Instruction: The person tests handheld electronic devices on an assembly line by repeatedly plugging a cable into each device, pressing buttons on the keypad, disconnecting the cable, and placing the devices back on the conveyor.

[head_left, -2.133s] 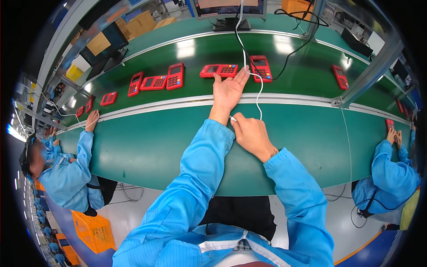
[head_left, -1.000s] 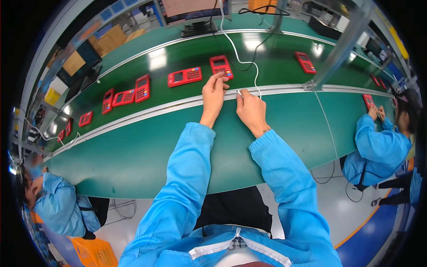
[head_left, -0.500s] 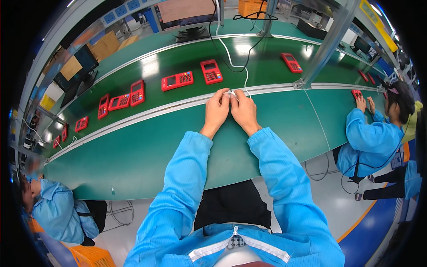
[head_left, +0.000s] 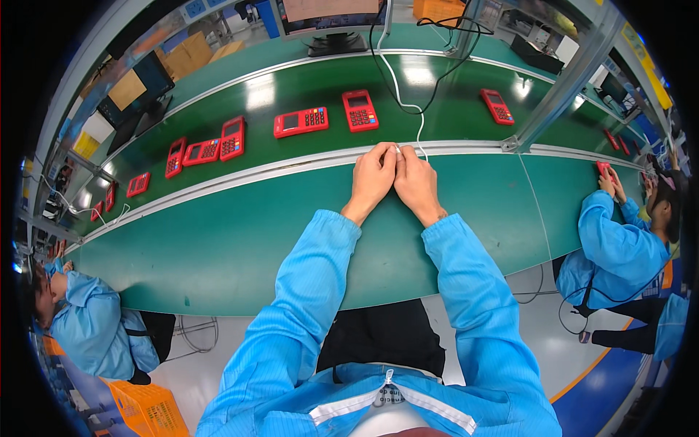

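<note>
My left hand and my right hand meet at the near rail of the green line, fingers closed and pinched together. A small white tip shows between them, apparently the end of the white cable that hangs from above and passes down behind my right hand. The fingers hide most of it. Just beyond my hands, a red card payment terminal lies keypad up on the green belt. Another red terminal lies sideways to its left.
More red terminals lie leftward along the belt, and one to the right. A black cable loops above. A metal post rises at the right. Co-workers in blue sit at the left and right.
My fingers have closed further over the white piece, which showed more before. The whole view has shifted slightly. The co-worker at the right now holds a red terminal raised off the table.
</note>
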`<state>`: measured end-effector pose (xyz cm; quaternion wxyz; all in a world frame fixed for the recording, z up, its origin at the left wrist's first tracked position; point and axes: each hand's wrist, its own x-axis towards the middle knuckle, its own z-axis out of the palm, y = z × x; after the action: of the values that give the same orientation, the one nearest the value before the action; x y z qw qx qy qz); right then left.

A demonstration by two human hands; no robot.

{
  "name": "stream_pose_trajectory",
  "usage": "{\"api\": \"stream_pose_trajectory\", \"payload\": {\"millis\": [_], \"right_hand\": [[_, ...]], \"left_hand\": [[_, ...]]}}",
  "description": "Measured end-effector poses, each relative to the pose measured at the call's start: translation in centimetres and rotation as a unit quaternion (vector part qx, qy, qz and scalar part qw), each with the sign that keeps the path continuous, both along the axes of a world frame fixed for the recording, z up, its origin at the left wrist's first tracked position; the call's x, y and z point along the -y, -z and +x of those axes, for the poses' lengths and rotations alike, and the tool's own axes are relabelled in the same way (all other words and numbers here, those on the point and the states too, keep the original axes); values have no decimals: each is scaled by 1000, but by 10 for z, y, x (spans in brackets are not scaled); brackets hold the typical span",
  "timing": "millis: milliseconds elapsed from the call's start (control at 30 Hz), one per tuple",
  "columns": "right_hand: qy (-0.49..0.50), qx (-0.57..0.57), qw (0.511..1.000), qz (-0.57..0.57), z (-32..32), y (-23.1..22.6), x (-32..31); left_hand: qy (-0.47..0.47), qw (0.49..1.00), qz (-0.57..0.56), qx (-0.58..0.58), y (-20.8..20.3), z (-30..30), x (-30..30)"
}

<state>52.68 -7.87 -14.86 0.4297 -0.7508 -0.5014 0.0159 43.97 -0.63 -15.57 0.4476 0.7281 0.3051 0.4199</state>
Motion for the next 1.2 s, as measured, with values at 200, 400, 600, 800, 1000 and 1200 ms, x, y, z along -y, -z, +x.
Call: {"api": "stream_pose_trajectory", "payload": {"millis": [200,400,600,800,1000,1200], "right_hand": [[-12,38,999,-17,3,3,-1],[-19,37,999,-25,3,2,2],[-22,36,998,-38,2,1,3],[-21,27,999,-39,1,0,5],[-7,12,1000,-20,13,-3,8],[-10,5,999,46,23,7,7]], "left_hand": [[-1,1000,-3,-18,2,1,0],[-3,1000,21,-2,6,1,0],[-10,999,43,-20,6,0,0],[-4,999,29,-41,5,-2,1],[-14,998,48,-32,10,11,0],[7,1000,25,-10,16,18,-2]]}}
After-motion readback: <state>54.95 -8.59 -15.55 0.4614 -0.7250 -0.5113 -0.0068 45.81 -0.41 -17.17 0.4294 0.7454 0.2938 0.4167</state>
